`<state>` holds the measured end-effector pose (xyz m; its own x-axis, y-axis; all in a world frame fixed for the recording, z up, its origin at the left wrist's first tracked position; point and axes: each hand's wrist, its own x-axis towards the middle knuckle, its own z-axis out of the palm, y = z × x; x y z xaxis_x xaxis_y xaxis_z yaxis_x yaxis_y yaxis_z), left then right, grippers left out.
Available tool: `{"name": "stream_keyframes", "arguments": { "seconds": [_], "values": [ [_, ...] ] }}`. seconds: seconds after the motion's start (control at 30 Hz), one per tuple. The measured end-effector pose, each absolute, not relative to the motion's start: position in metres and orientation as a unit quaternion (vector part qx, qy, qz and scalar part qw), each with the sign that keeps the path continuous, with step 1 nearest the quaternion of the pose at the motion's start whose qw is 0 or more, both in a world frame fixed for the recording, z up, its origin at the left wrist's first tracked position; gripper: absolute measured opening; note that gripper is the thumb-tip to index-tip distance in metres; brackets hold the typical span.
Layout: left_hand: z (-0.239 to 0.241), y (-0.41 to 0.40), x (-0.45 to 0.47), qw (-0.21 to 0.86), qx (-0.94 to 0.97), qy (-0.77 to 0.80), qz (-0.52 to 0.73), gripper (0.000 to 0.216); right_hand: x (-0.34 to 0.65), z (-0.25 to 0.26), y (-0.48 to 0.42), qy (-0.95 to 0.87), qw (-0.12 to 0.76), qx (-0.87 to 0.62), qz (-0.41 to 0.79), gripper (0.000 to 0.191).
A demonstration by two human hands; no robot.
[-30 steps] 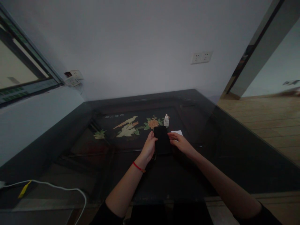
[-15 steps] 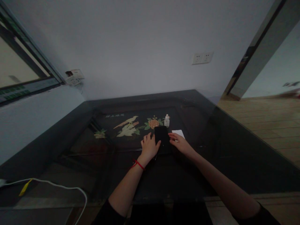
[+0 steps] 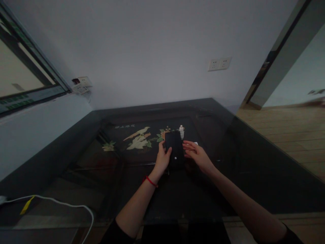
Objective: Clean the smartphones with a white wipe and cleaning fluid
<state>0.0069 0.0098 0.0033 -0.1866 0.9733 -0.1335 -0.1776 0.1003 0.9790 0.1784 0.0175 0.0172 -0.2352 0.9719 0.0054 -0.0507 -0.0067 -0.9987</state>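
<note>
The left hand (image 3: pixel 162 158) has its fingers (image 3: pixel 161 146) curled around the left edge of a dark phone (image 3: pixel 174 150), gripping it tilted up off the desk (image 3: pixel 254 176). On the phone's other edge, the right hand (image 3: pixel 198 155) rests its fingers (image 3: pixel 187 147) loosely spread, touching rather than clasping. Just beyond the fingers stands a small white bottle (image 3: pixel 181 132); farther left, a bird-and-flower inlay (image 3: pixel 138 138) shows under the glass.

You have a dark glass table (image 3: pixel 254 176) with a bird-and-flower inlay (image 3: pixel 138 138), a white cable (image 3: pixel 63 203) at its near left corner — and wall sockets (image 3: pixel 219 63) behind, a window (image 3: pixel 22 78) to the left.
</note>
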Motion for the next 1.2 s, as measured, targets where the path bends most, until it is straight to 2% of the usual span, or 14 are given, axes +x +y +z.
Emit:
{"name": "stream_keyframes", "arguments": {
  "seconds": [0.07, 0.17, 0.27, 0.33, 0.47, 0.8, 0.93, 1.2],
  "values": [
    [0.008, 0.009, 0.006, 0.487, 0.377, 0.539, 0.575, 0.039, 0.178, 0.028, 0.014, -0.546, 0.450, -0.405, 0.579, 0.043],
    [0.017, 0.007, 0.001, 0.378, 0.469, 0.581, 0.547, 0.020, 0.182, 0.046, 0.013, -0.545, 0.444, -0.396, 0.591, 0.039],
    [0.031, 0.000, -0.005, 0.252, 0.598, 0.628, 0.429, 0.029, 0.191, 0.061, 0.015, -0.553, 0.429, -0.402, 0.591, 0.035],
    [0.040, -0.005, -0.007, 0.183, 0.640, 0.662, 0.345, 0.033, 0.198, 0.063, 0.017, -0.578, 0.381, -0.389, 0.609, 0.036],
    [0.051, -0.010, -0.009, 0.101, 0.697, 0.674, 0.225, 0.035, 0.206, 0.053, 0.019, -0.593, 0.317, -0.378, 0.637, 0.038],
    [0.053, -0.010, -0.010, 0.033, 0.732, 0.665, 0.147, 0.037, 0.204, 0.043, 0.021, -0.605, 0.281, -0.384, 0.639, 0.045],
    [0.052, -0.010, -0.010, 0.025, 0.726, 0.673, 0.138, 0.038, 0.202, 0.039, 0.022, -0.617, 0.282, -0.386, 0.625, 0.052],
    [0.051, -0.008, -0.010, 0.031, 0.718, 0.682, 0.136, 0.043, 0.197, 0.038, 0.021, -0.639, 0.290, -0.387, 0.598, 0.051]
  ]
}}
